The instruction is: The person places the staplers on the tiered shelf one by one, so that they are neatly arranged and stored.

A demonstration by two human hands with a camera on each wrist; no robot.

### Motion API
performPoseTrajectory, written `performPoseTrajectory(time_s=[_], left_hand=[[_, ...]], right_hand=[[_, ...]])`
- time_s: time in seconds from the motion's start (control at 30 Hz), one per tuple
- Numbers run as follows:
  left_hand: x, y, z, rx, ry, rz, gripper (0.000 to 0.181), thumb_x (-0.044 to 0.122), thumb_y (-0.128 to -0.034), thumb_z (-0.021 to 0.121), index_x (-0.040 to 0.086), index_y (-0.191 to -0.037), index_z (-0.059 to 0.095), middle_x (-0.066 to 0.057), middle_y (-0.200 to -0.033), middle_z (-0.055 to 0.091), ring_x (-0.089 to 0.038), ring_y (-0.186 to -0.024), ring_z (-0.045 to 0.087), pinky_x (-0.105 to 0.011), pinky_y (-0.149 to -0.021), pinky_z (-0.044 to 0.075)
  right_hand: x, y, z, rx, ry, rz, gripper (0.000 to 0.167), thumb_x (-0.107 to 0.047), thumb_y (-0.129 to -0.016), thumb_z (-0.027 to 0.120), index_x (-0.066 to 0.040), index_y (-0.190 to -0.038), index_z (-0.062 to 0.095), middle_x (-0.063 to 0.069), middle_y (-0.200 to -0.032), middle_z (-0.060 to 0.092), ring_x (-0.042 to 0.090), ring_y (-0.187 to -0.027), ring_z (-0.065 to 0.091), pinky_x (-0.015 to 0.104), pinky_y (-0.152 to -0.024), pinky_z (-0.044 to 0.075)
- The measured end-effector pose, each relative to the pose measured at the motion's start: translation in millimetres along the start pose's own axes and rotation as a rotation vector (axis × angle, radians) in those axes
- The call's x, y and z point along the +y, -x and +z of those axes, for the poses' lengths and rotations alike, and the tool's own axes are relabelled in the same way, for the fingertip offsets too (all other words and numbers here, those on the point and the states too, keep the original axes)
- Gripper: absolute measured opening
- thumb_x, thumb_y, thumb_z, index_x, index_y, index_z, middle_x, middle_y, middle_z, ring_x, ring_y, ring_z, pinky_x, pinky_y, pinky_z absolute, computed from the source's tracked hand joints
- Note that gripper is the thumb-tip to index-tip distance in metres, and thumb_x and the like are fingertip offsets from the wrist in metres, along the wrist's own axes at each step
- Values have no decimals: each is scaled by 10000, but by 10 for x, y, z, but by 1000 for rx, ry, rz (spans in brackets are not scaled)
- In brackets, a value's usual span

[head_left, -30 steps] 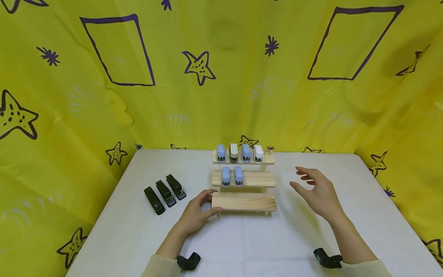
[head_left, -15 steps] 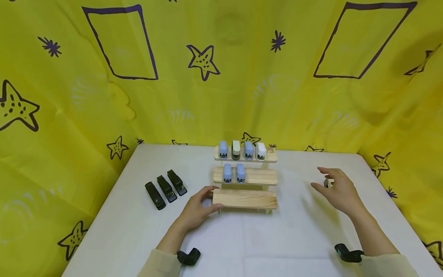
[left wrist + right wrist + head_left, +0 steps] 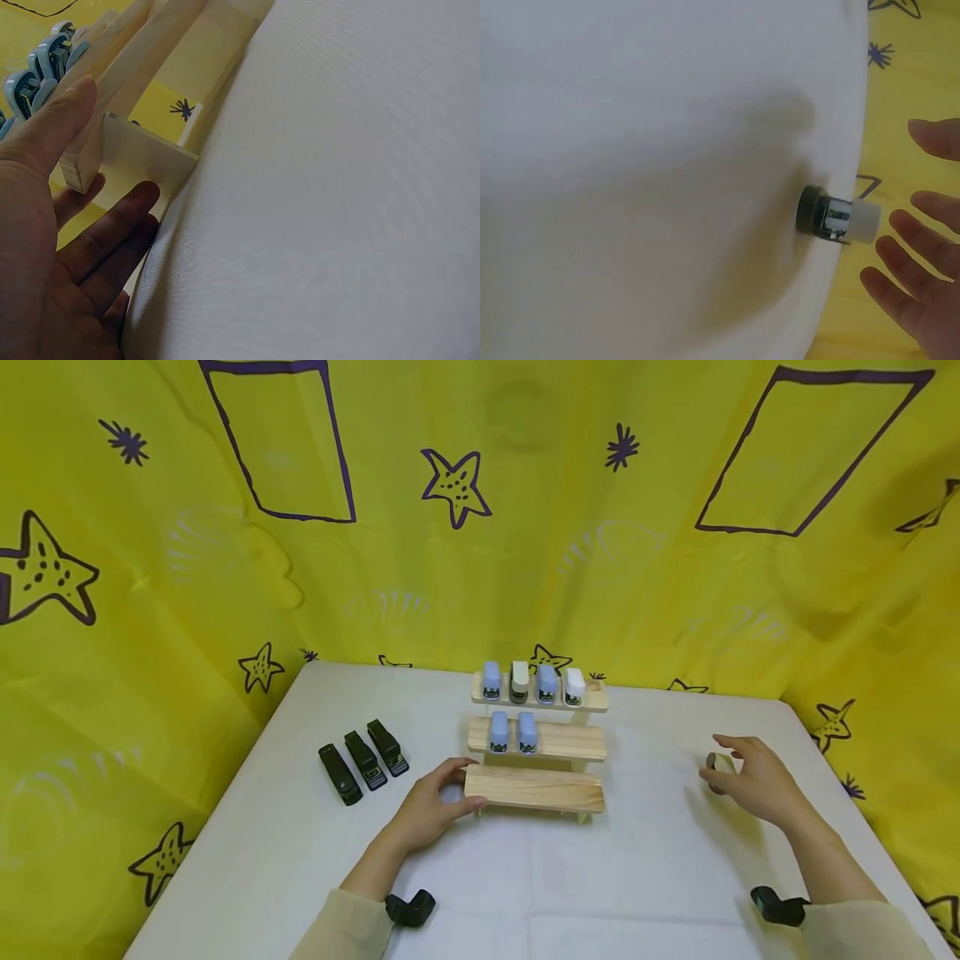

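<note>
One three-tier wooden rack (image 3: 534,787), left hand (image 3: 426,810) gripping its near end, right hand (image 3: 761,785) fingers parted, empty, beside pale-topped dark object (image 3: 836,217).

No legible text or numbers

a yellow fabric backdrop (image 3: 525,577) wraps from nine through twelve to three o'clock, printed with purple four-sided outlines (image 3: 338,439) at half past ten and two, and a spotted starfish (image 3: 456,489) at twelve. a white tablecloth (image 3: 600,877) spreads at six, softly shadowed at four.
</note>
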State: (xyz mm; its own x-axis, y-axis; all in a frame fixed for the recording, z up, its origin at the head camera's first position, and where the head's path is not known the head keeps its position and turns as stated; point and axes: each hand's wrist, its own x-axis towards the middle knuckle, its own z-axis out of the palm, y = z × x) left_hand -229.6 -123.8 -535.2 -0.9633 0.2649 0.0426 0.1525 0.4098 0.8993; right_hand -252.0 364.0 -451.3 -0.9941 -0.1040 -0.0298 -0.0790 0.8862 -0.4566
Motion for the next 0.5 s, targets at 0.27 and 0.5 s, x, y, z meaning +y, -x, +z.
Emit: performPoseTrajectory(time_s=[0.27, 0.5], left_hand=[[22, -10, -5, -6, -11, -13, 548, 471, -875, 814, 363, -1361, 586, 81, -1192, 724, -181, -1215, 617, -551, -1093, 407], [10, -5, 0, 4, -7, -6, 546, 472, -873, 816, 367, -1358, 587, 85, -1181, 726, -176, -1200, 626, -536, -1081, 412]], right_hand=[[191, -22, 21, -76, 19, 48, 782, -315, -977, 703, 177, -1483, 366, 475, -1398, 380, 616, -1208, 466, 687, -925, 436], [280, -44, 33, -91, 23, 76, 788, -302, -968, 708, 201, -1465, 360, 477, -1365, 389, 603, -1163, 494, 659, -906, 457]])
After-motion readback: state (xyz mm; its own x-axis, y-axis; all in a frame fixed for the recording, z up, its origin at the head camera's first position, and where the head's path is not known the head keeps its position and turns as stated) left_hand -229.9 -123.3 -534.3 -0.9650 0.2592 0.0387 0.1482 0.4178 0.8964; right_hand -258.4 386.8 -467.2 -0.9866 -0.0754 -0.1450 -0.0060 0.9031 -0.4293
